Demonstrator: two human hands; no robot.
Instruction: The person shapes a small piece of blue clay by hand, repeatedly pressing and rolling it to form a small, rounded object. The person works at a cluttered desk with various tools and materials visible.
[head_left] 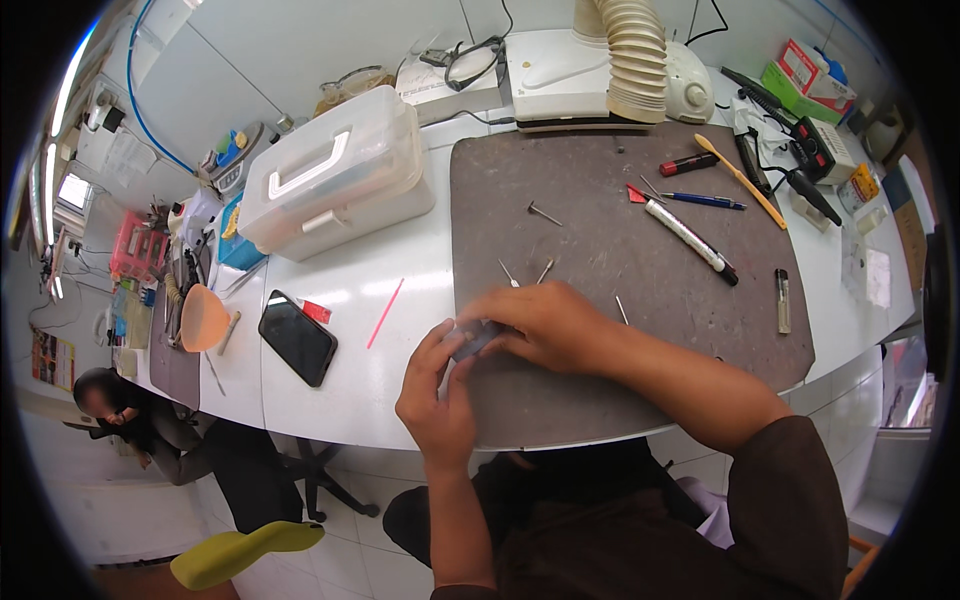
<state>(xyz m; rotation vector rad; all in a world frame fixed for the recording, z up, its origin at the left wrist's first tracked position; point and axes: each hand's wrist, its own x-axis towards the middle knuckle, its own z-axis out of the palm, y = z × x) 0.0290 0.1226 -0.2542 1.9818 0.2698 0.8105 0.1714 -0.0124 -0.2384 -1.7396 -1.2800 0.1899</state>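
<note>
Above the near left part of a brown mat [600, 390], a small dark grey piece [474, 343] sits between my two hands. My left hand [437, 400] is closed on its left side, with thumb and fingers bent around it. From the right, my right hand [548, 322] reaches over and pinches the same piece. Fingers cover much of it, and its exact kind cannot be made out. Just beyond my right hand lie two thin burr-like bits [545, 270]. A slim metal pin [622, 310] rests to the right of that hand.
A black phone [298, 338] and a pink stick [385, 313] lie left of the mat. Behind stand a translucent toolbox [335, 180] and a white unit with a ribbed hose [637, 60]. Pens, including a white marker [690, 242], lie rightward. Another person [150, 430] sits far left.
</note>
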